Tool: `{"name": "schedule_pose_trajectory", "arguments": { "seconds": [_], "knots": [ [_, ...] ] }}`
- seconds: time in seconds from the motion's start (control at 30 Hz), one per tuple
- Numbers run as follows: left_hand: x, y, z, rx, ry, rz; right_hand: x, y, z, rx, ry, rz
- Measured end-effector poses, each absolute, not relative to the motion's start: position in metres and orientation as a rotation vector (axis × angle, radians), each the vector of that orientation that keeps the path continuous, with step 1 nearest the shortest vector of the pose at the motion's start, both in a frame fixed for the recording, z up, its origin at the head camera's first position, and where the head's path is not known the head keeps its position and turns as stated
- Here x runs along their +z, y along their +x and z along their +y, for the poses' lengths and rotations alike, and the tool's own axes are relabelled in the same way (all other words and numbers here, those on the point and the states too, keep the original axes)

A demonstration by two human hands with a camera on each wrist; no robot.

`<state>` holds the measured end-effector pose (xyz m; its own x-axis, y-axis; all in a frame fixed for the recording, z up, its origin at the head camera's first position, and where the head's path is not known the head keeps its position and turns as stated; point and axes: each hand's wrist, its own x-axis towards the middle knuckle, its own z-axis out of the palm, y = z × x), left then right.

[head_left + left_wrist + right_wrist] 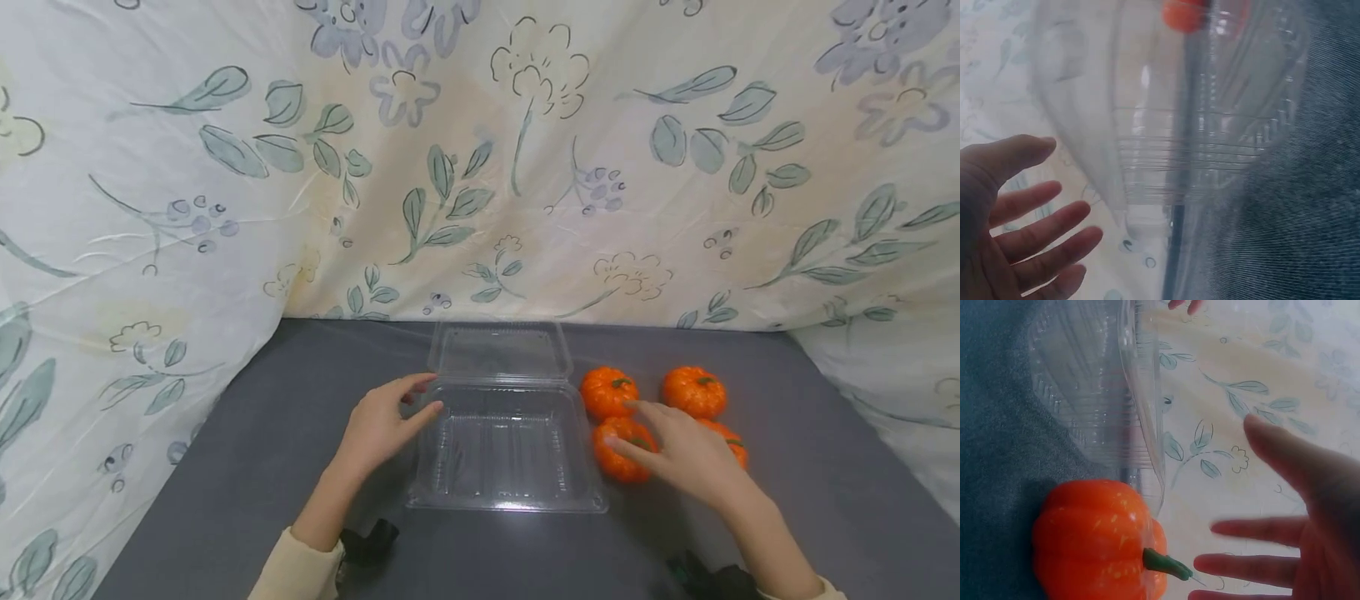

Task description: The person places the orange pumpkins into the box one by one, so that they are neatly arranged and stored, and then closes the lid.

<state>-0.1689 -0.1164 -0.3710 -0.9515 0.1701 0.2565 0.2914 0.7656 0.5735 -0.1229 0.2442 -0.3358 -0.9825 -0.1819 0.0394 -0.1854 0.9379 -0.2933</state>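
Note:
A clear plastic clamshell box (502, 450) lies with its lid (501, 352) folded back, away from me. My left hand (387, 421) hovers at the box's left rim, thumb and fingers spread apart with nothing between them. To the right of the box, my right hand (686, 450) is held over the front orange pumpkin (621, 460), fingers spread. In the right wrist view that pumpkin (1094, 540) shows its green stem, with the fingers apart from it. Another pumpkin (609, 392) sits just behind, by the box's right side.
Farther right are a third pumpkin (694, 392) and one partly hidden by my right hand (731, 442). All stand on a dark grey table (315, 375). A floral cloth (480, 208) hangs behind and along the sides. Dark wrist devices show beneath both forearms.

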Motion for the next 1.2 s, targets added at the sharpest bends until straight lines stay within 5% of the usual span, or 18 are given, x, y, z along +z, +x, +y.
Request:
{"name": "schedule_pose_trajectory", "arguments": {
  "seconds": [0.67, 1.2],
  "knots": [
    [-0.378, -0.179, -0.134, -1.165, -0.045, -2.925, -0.354, -0.121, 0.251, 0.455, 0.403, -3.079],
    [-0.383, -0.18, -0.135, -1.356, -0.117, -3.035, -0.368, -0.123, 0.254, 0.481, 0.451, -3.044]
  ]
}}
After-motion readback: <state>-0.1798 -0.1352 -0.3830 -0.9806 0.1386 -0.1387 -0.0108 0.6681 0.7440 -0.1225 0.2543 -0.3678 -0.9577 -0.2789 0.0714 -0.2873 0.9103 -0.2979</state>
